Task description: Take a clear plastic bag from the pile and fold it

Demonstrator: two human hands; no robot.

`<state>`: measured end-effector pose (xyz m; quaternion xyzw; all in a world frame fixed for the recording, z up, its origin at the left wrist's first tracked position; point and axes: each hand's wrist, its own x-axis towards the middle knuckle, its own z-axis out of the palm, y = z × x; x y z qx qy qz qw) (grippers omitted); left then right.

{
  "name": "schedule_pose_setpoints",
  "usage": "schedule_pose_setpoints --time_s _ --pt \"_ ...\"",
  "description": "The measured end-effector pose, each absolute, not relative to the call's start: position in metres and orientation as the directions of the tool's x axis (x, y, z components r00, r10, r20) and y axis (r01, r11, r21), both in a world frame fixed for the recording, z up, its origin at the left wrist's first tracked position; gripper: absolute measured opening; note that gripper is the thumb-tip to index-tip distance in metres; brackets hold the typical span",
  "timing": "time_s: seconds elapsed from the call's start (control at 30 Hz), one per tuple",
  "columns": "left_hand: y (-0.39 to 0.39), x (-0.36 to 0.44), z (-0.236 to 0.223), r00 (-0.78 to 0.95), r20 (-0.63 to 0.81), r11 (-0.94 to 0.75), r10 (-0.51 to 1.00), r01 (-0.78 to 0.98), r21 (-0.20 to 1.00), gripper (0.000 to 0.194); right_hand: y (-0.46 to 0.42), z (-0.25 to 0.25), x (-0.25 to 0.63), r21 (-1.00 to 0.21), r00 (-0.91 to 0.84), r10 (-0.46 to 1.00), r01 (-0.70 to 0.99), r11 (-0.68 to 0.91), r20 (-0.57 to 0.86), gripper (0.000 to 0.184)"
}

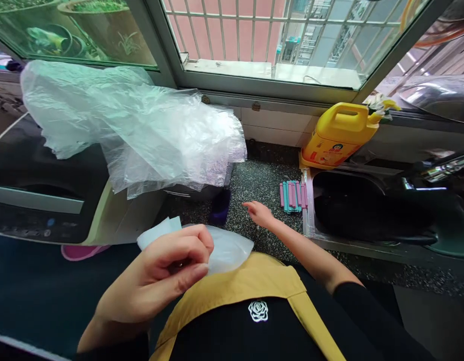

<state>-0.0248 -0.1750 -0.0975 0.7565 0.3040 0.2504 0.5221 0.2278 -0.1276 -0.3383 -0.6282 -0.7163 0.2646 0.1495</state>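
Note:
My left hand (162,273) is close to my chest, fingers pinched on a small clear plastic bag (224,248) with something white inside. My right hand (259,213) reaches forward over the dark speckled counter (262,180), fingers apart and holding nothing. It hovers a short way left of a bundle of pink and teal clips (292,195) lying by the sink's edge.
A big crumpled sheet of clear plastic (142,130) covers things at the back left, over a washing machine (40,185). A yellow detergent jug (339,135) stands by the window sill. A dark sink (367,210) with a tap (438,173) lies to the right.

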Motion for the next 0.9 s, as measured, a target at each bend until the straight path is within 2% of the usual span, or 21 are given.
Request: schedule_pose_setpoints --time_s 0.1,0.23,0.37,0.4,0.43,0.47,0.53,0.57,0.63,0.67,0.83,0.9 --pt "-0.18 -0.03 -0.097 0.636 0.013 -0.193 0.771 0.215 0.957 0.022 -0.087 -0.358 0.173 -0.539 -0.262 0.952 0.831 0.14 -0.157 0.046" --pt "-0.181 -0.034 -0.097 0.562 0.016 -0.151 0.827 0.196 0.969 0.021 -0.076 -0.361 0.157 -0.534 -0.301 0.941 0.827 0.178 -0.152 0.045" --pt "-0.179 -0.038 -0.101 0.514 0.046 -0.165 0.857 0.19 0.968 0.022 -0.106 -0.328 0.176 -0.599 -0.301 0.949 0.778 0.189 -0.091 0.034" --pt "-0.178 -0.037 -0.102 0.516 0.056 -0.179 0.855 0.192 0.965 0.022 -0.118 -0.315 0.18 -0.649 -0.331 0.942 0.729 0.218 -0.055 0.031" --pt "-0.177 -0.036 -0.104 0.52 0.066 -0.194 0.851 0.197 0.961 0.021 -0.131 -0.3 0.182 -0.774 -0.366 0.928 0.565 0.286 0.075 0.031" --pt "-0.176 -0.033 -0.106 0.525 0.075 -0.211 0.848 0.204 0.956 0.019 -0.144 -0.285 0.183 -0.85 -0.412 0.886 0.369 0.375 0.212 0.038" --pt "-0.175 -0.027 -0.109 0.509 0.091 -0.237 0.856 0.23 0.944 0.018 -0.165 -0.257 0.18 -0.851 -0.451 0.785 0.098 0.515 0.424 0.054" --pt "-0.175 -0.024 -0.11 0.491 0.101 -0.247 0.866 0.243 0.938 0.017 -0.172 -0.245 0.178 -0.826 -0.46 0.752 0.068 0.56 0.472 0.057" --pt "-0.173 -0.019 -0.114 0.458 0.136 -0.275 0.879 0.252 0.928 0.016 -0.181 -0.229 0.176 -0.781 -0.435 0.737 0.114 0.615 0.517 0.036" --pt "-0.172 -0.017 -0.116 0.446 0.161 -0.294 0.881 0.249 0.923 0.015 -0.184 -0.225 0.176 -0.77 -0.411 0.746 0.146 0.621 0.523 0.032" --pt "-0.158 -0.009 -0.127 0.468 0.228 -0.365 0.854 0.227 0.903 0.015 -0.187 -0.216 0.189 -0.762 -0.236 0.813 0.283 0.582 0.533 0.049" --pt "-0.152 -0.003 -0.129 0.506 0.251 -0.399 0.825 0.207 0.894 0.014 -0.186 -0.21 0.193 -0.733 -0.199 0.805 0.335 0.592 0.559 0.047"
